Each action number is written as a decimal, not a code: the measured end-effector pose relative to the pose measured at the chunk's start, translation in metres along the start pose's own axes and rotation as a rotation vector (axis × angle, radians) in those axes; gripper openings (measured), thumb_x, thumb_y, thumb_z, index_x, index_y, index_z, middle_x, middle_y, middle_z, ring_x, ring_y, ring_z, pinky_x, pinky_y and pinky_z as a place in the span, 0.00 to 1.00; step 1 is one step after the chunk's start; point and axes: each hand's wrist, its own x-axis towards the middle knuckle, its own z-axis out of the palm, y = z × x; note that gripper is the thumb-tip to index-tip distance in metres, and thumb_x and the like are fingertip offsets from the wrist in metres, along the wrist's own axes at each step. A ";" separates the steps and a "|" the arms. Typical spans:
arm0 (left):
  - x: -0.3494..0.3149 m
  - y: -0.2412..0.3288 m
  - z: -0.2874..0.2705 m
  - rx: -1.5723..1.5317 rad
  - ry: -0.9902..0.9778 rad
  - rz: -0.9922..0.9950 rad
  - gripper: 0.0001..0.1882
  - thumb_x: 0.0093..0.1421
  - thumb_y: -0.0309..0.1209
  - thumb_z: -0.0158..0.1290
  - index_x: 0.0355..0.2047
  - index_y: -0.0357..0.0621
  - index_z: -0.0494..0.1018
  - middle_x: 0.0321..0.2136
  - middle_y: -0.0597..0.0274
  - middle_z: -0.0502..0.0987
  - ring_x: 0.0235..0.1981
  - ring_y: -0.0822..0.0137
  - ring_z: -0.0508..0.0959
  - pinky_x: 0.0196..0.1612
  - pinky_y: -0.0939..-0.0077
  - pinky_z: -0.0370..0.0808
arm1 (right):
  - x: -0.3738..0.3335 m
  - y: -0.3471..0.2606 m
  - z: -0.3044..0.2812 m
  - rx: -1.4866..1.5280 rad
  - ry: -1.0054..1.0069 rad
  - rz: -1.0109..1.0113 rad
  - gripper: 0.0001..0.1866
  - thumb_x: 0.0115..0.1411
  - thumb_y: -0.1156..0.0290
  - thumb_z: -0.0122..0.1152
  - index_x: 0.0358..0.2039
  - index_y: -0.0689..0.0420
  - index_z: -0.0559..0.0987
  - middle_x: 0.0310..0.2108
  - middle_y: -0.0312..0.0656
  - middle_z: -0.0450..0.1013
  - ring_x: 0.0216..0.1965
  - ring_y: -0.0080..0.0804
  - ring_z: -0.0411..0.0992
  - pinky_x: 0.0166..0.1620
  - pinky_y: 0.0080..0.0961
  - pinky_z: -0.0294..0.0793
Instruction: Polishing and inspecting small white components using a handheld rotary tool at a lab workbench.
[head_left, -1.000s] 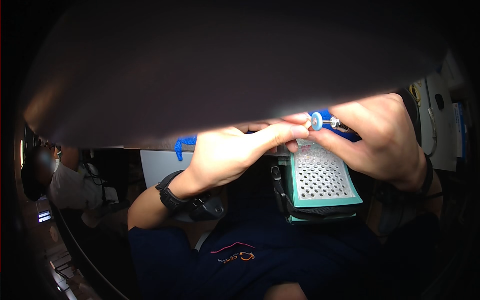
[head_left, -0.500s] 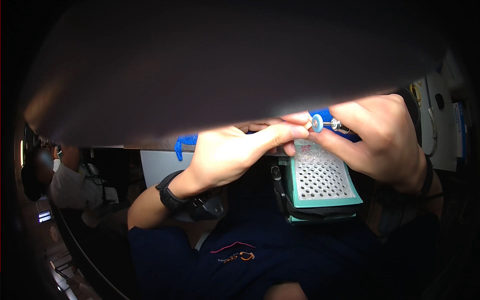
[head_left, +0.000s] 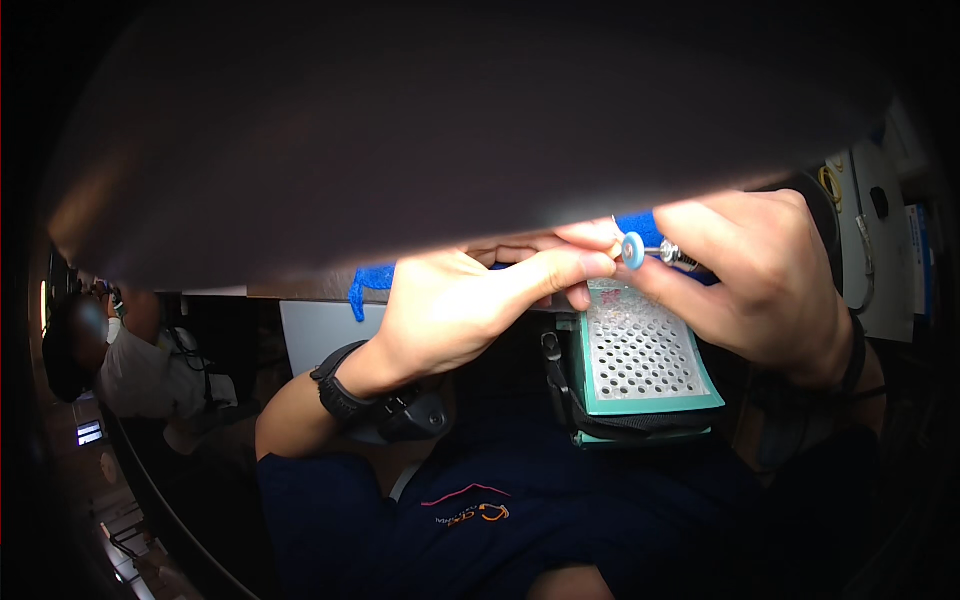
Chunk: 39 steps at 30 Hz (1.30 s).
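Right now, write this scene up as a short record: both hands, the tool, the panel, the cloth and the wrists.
Left hand: pinching a small piece, mostly hidden by the fingers
Right hand: holding a metal tool
Tool tip: light blue wheel, close to the left fingertips; contact unclear
Panel: many holes, teal border, below the hands
Cloth: blue, left of the left hand
Wrists: black band on each

blurred dark shape (head_left: 450, 130) across top, piece (head_left: 617, 247) in left hand (head_left: 465, 305) indistinct, tool (head_left: 668, 251) partly hidden
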 end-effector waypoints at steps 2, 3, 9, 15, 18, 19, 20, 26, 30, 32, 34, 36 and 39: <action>-0.002 0.000 0.000 0.041 0.040 -0.024 0.07 0.63 0.14 0.58 0.37 0.37 0.73 0.38 0.42 0.83 0.30 0.68 0.84 0.31 0.79 0.82 | 0.001 0.001 0.000 -0.019 0.041 -0.001 0.13 0.50 0.70 0.78 0.27 0.63 0.80 0.19 0.43 0.76 0.18 0.34 0.76 0.20 0.26 0.71; -0.003 0.001 -0.001 0.055 0.052 -0.035 0.08 0.63 0.14 0.59 0.37 0.37 0.73 0.38 0.43 0.83 0.30 0.68 0.84 0.30 0.79 0.81 | 0.001 0.000 0.001 -0.014 0.034 -0.007 0.13 0.50 0.70 0.78 0.27 0.63 0.81 0.18 0.43 0.76 0.17 0.33 0.76 0.20 0.26 0.70; -0.006 0.003 -0.003 0.073 0.059 -0.073 0.08 0.62 0.14 0.60 0.36 0.38 0.73 0.38 0.45 0.84 0.30 0.69 0.85 0.29 0.82 0.80 | 0.000 -0.005 0.007 -0.016 0.059 -0.016 0.13 0.50 0.70 0.79 0.26 0.62 0.81 0.16 0.41 0.76 0.15 0.32 0.75 0.19 0.25 0.69; -0.007 0.003 -0.003 0.045 0.053 -0.123 0.06 0.63 0.15 0.59 0.37 0.37 0.74 0.40 0.43 0.84 0.31 0.69 0.84 0.33 0.79 0.83 | -0.001 -0.006 0.008 -0.039 0.060 -0.019 0.12 0.49 0.71 0.78 0.27 0.62 0.81 0.18 0.42 0.77 0.17 0.33 0.76 0.20 0.25 0.70; -0.006 0.003 -0.003 0.049 0.041 -0.139 0.05 0.64 0.16 0.59 0.37 0.36 0.74 0.41 0.42 0.83 0.31 0.69 0.84 0.35 0.77 0.84 | -0.003 -0.007 0.008 -0.059 0.028 -0.010 0.12 0.48 0.73 0.77 0.28 0.63 0.81 0.20 0.43 0.77 0.18 0.34 0.76 0.21 0.27 0.71; -0.006 0.004 -0.003 0.051 0.038 -0.140 0.05 0.64 0.16 0.59 0.37 0.36 0.74 0.41 0.41 0.83 0.32 0.69 0.84 0.36 0.77 0.84 | -0.004 -0.007 0.007 -0.053 0.011 -0.002 0.12 0.48 0.73 0.77 0.29 0.63 0.80 0.20 0.43 0.77 0.19 0.34 0.76 0.22 0.27 0.71; -0.006 0.004 -0.003 0.049 0.040 -0.140 0.05 0.64 0.16 0.58 0.37 0.36 0.74 0.41 0.41 0.83 0.32 0.69 0.84 0.36 0.77 0.84 | -0.004 -0.007 0.006 -0.048 0.013 0.002 0.12 0.48 0.73 0.77 0.29 0.63 0.80 0.21 0.43 0.77 0.19 0.34 0.76 0.22 0.27 0.72; -0.006 0.004 -0.004 0.039 0.034 -0.137 0.05 0.64 0.16 0.58 0.38 0.36 0.74 0.41 0.41 0.83 0.31 0.69 0.83 0.36 0.77 0.84 | -0.004 -0.006 0.006 -0.043 0.011 -0.004 0.12 0.49 0.74 0.76 0.29 0.63 0.80 0.21 0.43 0.76 0.18 0.34 0.75 0.21 0.27 0.71; -0.006 0.004 -0.004 0.051 0.042 -0.141 0.05 0.64 0.16 0.58 0.38 0.36 0.74 0.40 0.42 0.83 0.31 0.69 0.83 0.35 0.77 0.84 | -0.003 -0.006 0.006 -0.040 0.015 -0.001 0.11 0.49 0.74 0.75 0.29 0.63 0.80 0.20 0.42 0.76 0.18 0.33 0.75 0.20 0.27 0.71; -0.006 0.003 -0.004 0.055 0.037 -0.139 0.05 0.64 0.16 0.58 0.38 0.36 0.74 0.40 0.42 0.83 0.31 0.70 0.83 0.35 0.77 0.84 | -0.003 -0.006 0.006 -0.036 0.046 0.001 0.11 0.49 0.74 0.75 0.29 0.63 0.80 0.19 0.42 0.75 0.17 0.33 0.75 0.20 0.27 0.71; -0.005 0.004 -0.004 0.056 0.035 -0.139 0.05 0.64 0.16 0.58 0.37 0.36 0.74 0.40 0.42 0.83 0.31 0.70 0.83 0.35 0.77 0.84 | -0.004 -0.006 0.007 -0.032 0.015 0.000 0.11 0.49 0.74 0.75 0.28 0.63 0.79 0.19 0.41 0.75 0.17 0.34 0.75 0.20 0.27 0.71; -0.005 0.005 -0.003 0.058 0.039 -0.144 0.05 0.64 0.16 0.58 0.37 0.36 0.74 0.40 0.42 0.83 0.31 0.70 0.83 0.35 0.77 0.84 | -0.005 -0.006 0.007 -0.029 0.008 0.009 0.11 0.48 0.75 0.75 0.28 0.62 0.79 0.19 0.41 0.75 0.18 0.34 0.75 0.21 0.28 0.71; -0.005 0.005 -0.003 0.081 0.041 -0.156 0.06 0.64 0.15 0.58 0.37 0.36 0.74 0.40 0.42 0.83 0.31 0.70 0.83 0.35 0.77 0.84 | -0.006 -0.005 0.006 -0.031 0.010 0.024 0.11 0.47 0.75 0.75 0.28 0.62 0.79 0.20 0.42 0.75 0.19 0.35 0.75 0.21 0.28 0.71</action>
